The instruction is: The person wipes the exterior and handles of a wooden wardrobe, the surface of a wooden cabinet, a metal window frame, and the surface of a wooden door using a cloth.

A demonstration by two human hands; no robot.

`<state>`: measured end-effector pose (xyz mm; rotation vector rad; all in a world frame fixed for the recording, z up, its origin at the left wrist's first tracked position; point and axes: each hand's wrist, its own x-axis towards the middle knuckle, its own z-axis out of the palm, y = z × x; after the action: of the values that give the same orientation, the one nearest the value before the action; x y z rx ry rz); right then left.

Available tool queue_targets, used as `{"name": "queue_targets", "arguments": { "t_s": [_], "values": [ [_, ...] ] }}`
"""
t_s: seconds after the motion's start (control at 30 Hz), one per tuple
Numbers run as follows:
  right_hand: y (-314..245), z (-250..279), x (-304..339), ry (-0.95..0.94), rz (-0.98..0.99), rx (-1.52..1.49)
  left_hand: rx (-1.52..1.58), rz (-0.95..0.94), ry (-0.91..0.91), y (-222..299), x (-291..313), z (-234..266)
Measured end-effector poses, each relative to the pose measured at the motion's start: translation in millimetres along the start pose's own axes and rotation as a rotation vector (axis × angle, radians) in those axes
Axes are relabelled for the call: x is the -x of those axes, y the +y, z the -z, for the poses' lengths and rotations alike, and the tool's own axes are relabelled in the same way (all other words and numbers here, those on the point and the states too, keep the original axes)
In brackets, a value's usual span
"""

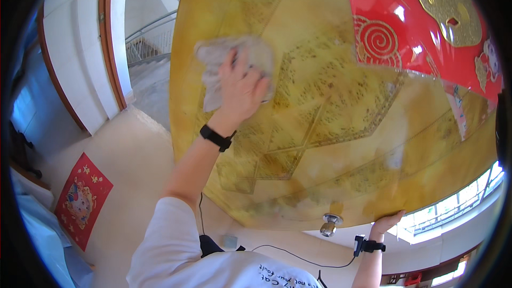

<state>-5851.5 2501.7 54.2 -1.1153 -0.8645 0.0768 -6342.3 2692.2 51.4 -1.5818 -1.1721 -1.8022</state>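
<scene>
A large gold-yellow door (330, 165) with a raised geometric pattern fills the middle of the view. My left hand (242, 85) presses a pale grey cloth (213, 58) against its upper left part, fingers bent over the bunched fabric; hand and cloth are slightly blurred. Down at the lower right, my right hand (388, 223) holds the door's edge, part of its fingers hidden. Near that hand a round metal doorknob (329, 226) sticks out. A shiny red poster with gold figures (381, 18) covers the door's upper right, and a torn paper strip (457, 112) hangs below it.
Another red poster (84, 200) is on the pale surface at the lower left. An open doorway with a brown frame (109, 37) stands left, with a stair railing (152, 32) beyond. A barred window (453, 208) is at the right. A thin black cable (304, 258) runs to my right wrist.
</scene>
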Motion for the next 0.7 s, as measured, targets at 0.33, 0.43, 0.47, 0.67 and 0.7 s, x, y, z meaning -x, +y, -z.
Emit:
{"name": "queue_targets", "arguments": {
  "t_s": [0.33,0.43,0.47,0.67,0.7],
  "values": [
    [10,-3,-4,0.004,0.077,0.108,-0.19,0.269,0.224,-117,-66,6],
    [-2,-19,4,0.073,0.05,0.069,-0.291,0.359,0.262,-184,32,-7],
    [-3,-20,2,0.067,0.055,0.087,-0.214,0.461,0.352,-181,69,-18],
    [-10,-35,9,0.098,0.046,0.044,-0.197,1.0,0.332,-190,270,-21],
    [-6,-24,3,0.103,0.061,0.115,-0.184,1.098,0.249,-190,292,-20]
  ]
}}
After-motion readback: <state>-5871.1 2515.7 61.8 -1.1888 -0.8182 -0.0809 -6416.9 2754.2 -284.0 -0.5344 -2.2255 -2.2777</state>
